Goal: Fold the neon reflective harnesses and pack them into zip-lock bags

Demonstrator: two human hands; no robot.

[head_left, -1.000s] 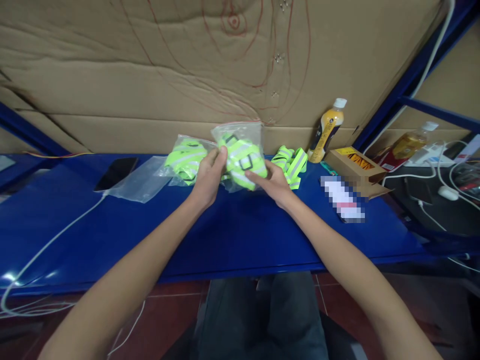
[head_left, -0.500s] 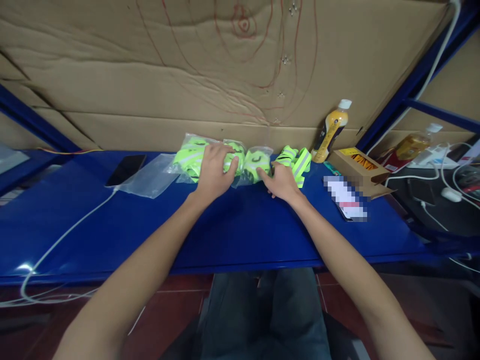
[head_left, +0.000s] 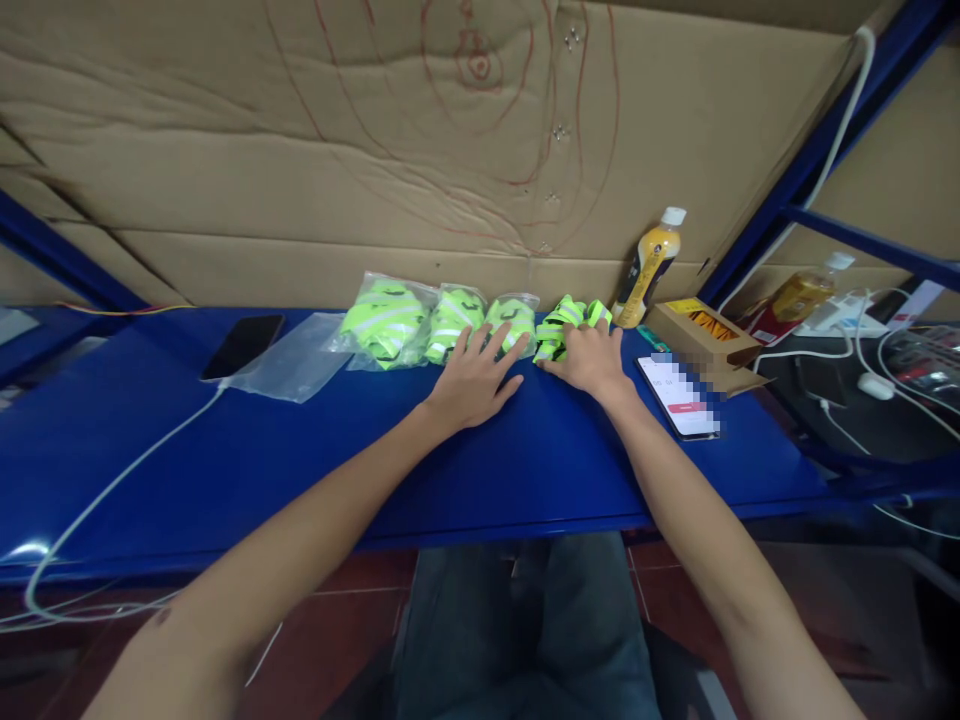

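Note:
Three clear plastic bags hold folded neon-yellow straps with silver stripes: the left bag (head_left: 384,322), the middle bag (head_left: 454,318) and the right bag (head_left: 513,318), side by side against the cardboard. My left hand (head_left: 474,384) is open, palm down, fingers spread at the front of the middle and right bags. To the right of them lies a loose bundle of neon-yellow reflective straps (head_left: 553,328). My right hand (head_left: 591,358) is closed over this bundle, its thumb at the near left side; part of the bundle is hidden under the fingers. A flat clear plastic bag (head_left: 292,358) lies at the left.
A dark phone (head_left: 244,347) on a white cable lies left on the blue table (head_left: 300,480). At the right stand a yellow drink bottle (head_left: 649,268) and an open cardboard box (head_left: 709,345), with a lit phone (head_left: 675,395) before them. A cardboard wall (head_left: 300,190) rises behind.
My left hand has moved right and nearer, off the left and middle bags. My right hand has shifted right from beside the right bag onto the loose straps, which look more bunched.

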